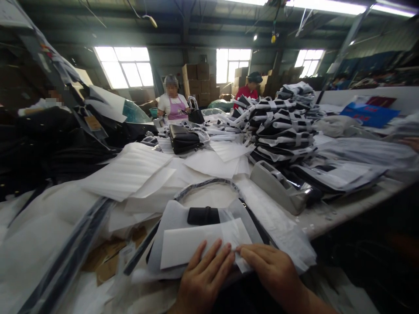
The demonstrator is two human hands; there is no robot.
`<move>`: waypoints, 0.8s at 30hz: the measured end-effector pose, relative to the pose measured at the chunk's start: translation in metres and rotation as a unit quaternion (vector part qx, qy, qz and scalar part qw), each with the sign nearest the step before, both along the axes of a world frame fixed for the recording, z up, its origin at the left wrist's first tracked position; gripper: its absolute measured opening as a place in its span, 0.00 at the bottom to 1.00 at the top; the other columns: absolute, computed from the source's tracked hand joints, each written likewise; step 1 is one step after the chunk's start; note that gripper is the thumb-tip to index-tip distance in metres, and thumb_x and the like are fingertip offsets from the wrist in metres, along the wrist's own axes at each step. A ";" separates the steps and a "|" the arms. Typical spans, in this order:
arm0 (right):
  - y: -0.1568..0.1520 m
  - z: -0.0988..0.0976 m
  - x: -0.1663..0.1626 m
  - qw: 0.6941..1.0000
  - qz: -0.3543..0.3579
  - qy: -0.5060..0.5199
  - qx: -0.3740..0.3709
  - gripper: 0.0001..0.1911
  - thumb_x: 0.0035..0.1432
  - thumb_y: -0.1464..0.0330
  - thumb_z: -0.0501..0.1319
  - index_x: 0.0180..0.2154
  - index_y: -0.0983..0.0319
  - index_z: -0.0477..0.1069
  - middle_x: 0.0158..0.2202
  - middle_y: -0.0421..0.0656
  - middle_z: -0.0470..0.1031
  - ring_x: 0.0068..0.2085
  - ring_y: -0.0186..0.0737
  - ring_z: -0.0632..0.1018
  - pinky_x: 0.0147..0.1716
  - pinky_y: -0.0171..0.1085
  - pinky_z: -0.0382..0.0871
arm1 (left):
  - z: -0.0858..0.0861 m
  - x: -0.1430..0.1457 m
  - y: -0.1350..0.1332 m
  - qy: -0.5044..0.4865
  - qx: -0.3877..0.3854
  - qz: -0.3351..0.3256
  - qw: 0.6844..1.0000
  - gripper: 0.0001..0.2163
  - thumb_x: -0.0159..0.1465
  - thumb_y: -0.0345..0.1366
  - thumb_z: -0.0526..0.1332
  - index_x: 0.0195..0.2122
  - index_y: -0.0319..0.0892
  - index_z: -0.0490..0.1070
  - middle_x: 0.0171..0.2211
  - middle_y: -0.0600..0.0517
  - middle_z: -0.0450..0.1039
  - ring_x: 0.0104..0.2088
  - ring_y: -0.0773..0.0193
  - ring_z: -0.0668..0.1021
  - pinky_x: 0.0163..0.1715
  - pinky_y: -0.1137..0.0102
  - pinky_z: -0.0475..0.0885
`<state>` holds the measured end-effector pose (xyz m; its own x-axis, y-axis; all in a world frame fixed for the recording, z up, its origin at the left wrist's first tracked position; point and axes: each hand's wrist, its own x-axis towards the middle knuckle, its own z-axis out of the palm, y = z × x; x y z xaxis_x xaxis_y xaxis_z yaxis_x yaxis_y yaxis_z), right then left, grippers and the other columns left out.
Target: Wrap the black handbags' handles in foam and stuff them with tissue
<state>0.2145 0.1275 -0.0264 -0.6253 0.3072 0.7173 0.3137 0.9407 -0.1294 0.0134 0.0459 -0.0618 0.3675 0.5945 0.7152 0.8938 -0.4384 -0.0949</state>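
Steadying the sheet (190,246) below the bag (203,216), left hand (203,281) lies flat so right hand (275,270) can pinch its edge.

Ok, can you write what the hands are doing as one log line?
left hand: fingers spread on white foam sheet | right hand: fingertips at its edge, grip unclear | under sheet: black handbag | nearby: tape dispenser

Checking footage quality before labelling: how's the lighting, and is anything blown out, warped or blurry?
Head view: windows and ceiling strip light blown out white; left side sinks into shadow; table edge bows from wide-lens distortion; left hand, right hand and white sheet fairly sharp.
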 end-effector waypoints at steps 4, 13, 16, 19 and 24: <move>0.001 0.007 -0.004 0.999 -0.010 -0.035 0.027 0.14 0.71 0.72 0.50 0.41 0.62 0.75 0.36 0.43 0.84 0.34 0.38 0.83 0.34 0.34 0.79 | 0.003 -0.001 0.002 -0.001 -0.008 -0.002 1.000 0.13 0.73 0.33 0.53 0.54 0.44 0.74 0.55 0.57 0.75 0.57 0.63 0.75 0.70 0.61 0.47; 0.013 0.004 -0.007 0.998 0.042 -0.048 -0.004 0.12 0.69 0.75 0.51 0.43 0.65 0.74 0.35 0.45 0.83 0.35 0.38 0.83 0.42 0.36 0.77 | 0.001 -0.005 0.004 -0.001 -0.012 -0.018 1.000 0.14 0.73 0.30 0.52 0.52 0.41 0.75 0.56 0.55 0.74 0.57 0.60 0.75 0.70 0.59 0.45; 0.013 0.001 -0.010 0.994 0.005 -0.058 -0.095 0.13 0.68 0.75 0.52 0.40 0.61 0.75 0.32 0.42 0.82 0.32 0.39 0.82 0.32 0.34 0.76 | -0.005 -0.008 0.005 -0.017 0.012 -0.043 0.999 0.12 0.71 0.27 0.53 0.48 0.38 0.76 0.54 0.51 0.76 0.57 0.58 0.76 0.69 0.58 0.49; 0.012 0.000 -0.009 0.980 -0.022 -0.069 -0.184 0.15 0.64 0.78 0.53 0.39 0.57 0.75 0.34 0.40 0.81 0.34 0.38 0.82 0.34 0.33 0.75 | -0.007 -0.008 0.005 -0.033 0.007 -0.046 0.998 0.11 0.71 0.27 0.54 0.46 0.37 0.77 0.52 0.50 0.78 0.56 0.59 0.76 0.69 0.60 0.51; 0.013 0.000 -0.008 0.956 -0.022 -0.068 -0.285 0.16 0.59 0.80 0.55 0.39 0.56 0.75 0.39 0.37 0.81 0.40 0.36 0.81 0.40 0.31 0.73 | 0.004 0.000 0.005 -0.108 -0.015 -0.019 0.994 0.08 0.69 0.35 0.59 0.43 0.40 0.77 0.48 0.53 0.80 0.52 0.62 0.79 0.66 0.68 0.58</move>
